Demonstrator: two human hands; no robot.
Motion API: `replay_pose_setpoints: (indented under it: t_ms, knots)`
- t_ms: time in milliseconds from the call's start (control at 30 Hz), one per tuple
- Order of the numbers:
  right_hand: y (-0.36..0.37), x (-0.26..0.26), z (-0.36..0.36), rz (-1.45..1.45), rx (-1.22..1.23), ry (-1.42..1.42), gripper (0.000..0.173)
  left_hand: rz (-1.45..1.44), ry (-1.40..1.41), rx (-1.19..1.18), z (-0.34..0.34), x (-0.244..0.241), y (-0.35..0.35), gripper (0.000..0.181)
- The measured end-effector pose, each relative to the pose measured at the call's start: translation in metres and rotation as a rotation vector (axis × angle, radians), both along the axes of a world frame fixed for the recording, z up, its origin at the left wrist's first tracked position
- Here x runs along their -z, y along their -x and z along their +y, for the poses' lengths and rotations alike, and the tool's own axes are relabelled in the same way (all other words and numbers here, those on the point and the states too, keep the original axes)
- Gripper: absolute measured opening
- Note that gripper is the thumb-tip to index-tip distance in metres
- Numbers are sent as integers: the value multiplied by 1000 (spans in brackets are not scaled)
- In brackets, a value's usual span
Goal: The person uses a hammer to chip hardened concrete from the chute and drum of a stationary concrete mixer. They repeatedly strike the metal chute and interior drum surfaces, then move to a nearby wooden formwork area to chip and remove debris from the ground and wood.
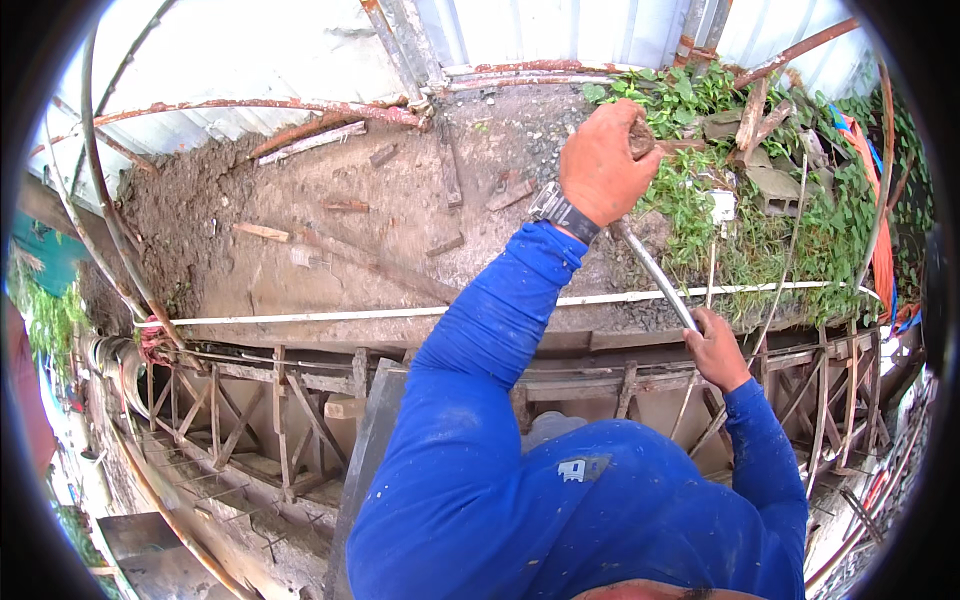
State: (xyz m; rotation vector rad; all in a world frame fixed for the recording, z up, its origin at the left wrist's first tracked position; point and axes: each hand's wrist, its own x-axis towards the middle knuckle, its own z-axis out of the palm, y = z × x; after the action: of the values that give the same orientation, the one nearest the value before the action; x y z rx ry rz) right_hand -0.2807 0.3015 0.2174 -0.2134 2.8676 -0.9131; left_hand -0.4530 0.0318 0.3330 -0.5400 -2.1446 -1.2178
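My left hand [609, 161], with a band on its wrist, is closed around a rough brown lump [641, 139], either earth or wood; I cannot tell which. It is over the muddy ground beside the green weeds. Lower and to the right, my right hand [721, 351] grips the near end of a grey metal bar or tool handle [658, 271]. The bar slants up and left, and its far end passes close under my left hand, where it is partly hidden. Both arms are in blue sleeves.
A white pipe [300, 318] crosses the ground's near edge. Below runs a trench with timber bracing [281, 420] and a plank [367, 465]. Wood scraps [260, 232] lie on the mud. Concrete block rubble [776, 187] sits in weeds at right; corrugated metal sheets [517, 30] stand behind.
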Motion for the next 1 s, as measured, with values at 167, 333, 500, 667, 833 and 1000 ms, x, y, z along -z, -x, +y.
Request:
replay_pose_setpoints:
  t_ms: [167, 333, 500, 667, 833, 1000]
  knots:
    - [-7, 26, -1, -2, 61, 82, 28, 1, -5, -4, -3, -1, 2, 40]
    - [-6, 58, -15, 83, 86, 146, 27, -28, -10, -9, -23, 2, 15, 40]
    - [3, 67, -25, 44, 101, 194, 29, -45, -45, 6, -49, 4, 22, 38]
    - [14, 85, -26, 159, 24, 125, 32, -73, -18, -35, -74, 7, 25, 37]
    - [25, 81, -28, 61, 34, 92, 31, -145, -76, -27, -95, 13, 26, 34]
    - [33, 76, -38, 123, -1, 171, 32, -95, -51, -37, -118, 22, 29, 34]
